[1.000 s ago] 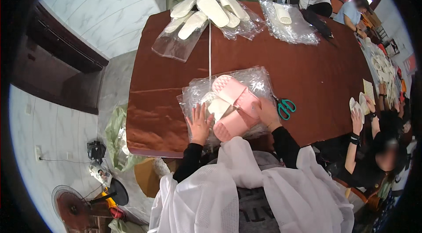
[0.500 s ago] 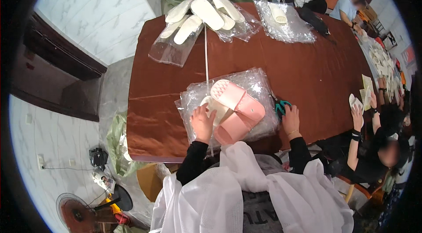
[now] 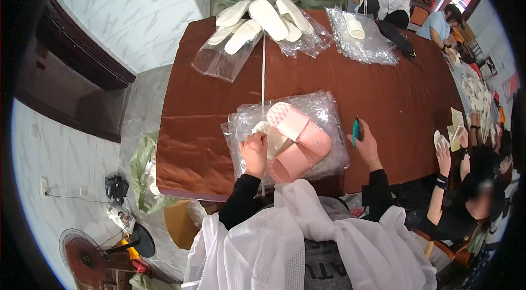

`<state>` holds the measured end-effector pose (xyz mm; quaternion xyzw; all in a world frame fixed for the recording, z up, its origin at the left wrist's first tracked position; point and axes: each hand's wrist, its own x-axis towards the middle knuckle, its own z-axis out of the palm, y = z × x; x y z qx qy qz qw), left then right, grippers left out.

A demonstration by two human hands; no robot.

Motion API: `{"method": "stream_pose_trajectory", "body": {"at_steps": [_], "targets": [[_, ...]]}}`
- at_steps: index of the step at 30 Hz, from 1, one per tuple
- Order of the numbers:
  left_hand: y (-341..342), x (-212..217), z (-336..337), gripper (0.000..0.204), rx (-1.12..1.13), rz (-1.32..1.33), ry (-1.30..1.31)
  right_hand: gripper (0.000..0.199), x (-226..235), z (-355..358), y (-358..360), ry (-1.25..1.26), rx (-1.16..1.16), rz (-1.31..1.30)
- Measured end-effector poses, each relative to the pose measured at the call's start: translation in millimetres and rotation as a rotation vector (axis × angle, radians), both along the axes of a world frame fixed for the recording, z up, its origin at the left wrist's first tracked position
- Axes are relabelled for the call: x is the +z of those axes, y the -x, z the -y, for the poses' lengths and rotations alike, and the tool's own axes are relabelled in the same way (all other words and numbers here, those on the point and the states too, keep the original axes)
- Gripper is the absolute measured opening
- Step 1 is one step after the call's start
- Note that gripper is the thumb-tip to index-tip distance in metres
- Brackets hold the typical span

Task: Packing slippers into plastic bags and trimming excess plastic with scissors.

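Observation:
A pair of pink slide slippers point(image 3: 298, 125) lies on a stack of clear plastic bags point(image 3: 323, 102) at the table's near side. Partly under them, a white slipper point(image 3: 276, 138) shows its edge on the left. My left hand point(image 3: 253, 154) is over that edge with fingers curled together; what they pinch, if anything, is too small to make out. To the right of the bags, my right hand point(image 3: 367, 145) grips teal-handled scissors point(image 3: 357, 130), held raised with the handles seen edge-on.
Bagged white slippers point(image 3: 267, 19) lie at the table's far left. Another rolled white slipper point(image 3: 354, 26) rests on clear bags at the far right, beside a dark object point(image 3: 397, 38). A co-worker point(image 3: 452, 197) at the right holds a white slipper. A fan point(image 3: 85, 257) stands lower left.
My right hand has closed around the scissors and lifted them from beside the bags, moving slightly right. My left fingers have drawn together at the white slipper's edge.

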<state>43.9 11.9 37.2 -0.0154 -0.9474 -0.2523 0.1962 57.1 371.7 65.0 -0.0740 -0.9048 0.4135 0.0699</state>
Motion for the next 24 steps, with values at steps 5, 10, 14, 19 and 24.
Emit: {"method": "stream_pose_trajectory", "body": {"at_steps": [5,10,14,19,24], "targets": [[-3,8,-2,0.004,0.06,0.023,-0.349,0.06,75,83,10,-0.421,0.42,-0.151],[-9,22,-8,0.007,0.039,-0.058,-0.421,0.047,78,139,14,-0.636,0.68,-0.416],[-15,21,-4,0.008,0.033,-0.083,-0.375,0.041,67,168,17,-0.726,0.662,-0.423],[-17,23,-6,0.009,0.027,-0.093,-0.295,0.034,51,175,15,-0.746,0.59,-0.444],[-19,21,1,0.009,0.092,0.025,-0.568,0.034,59,159,8,-0.788,0.557,-0.457]]}}
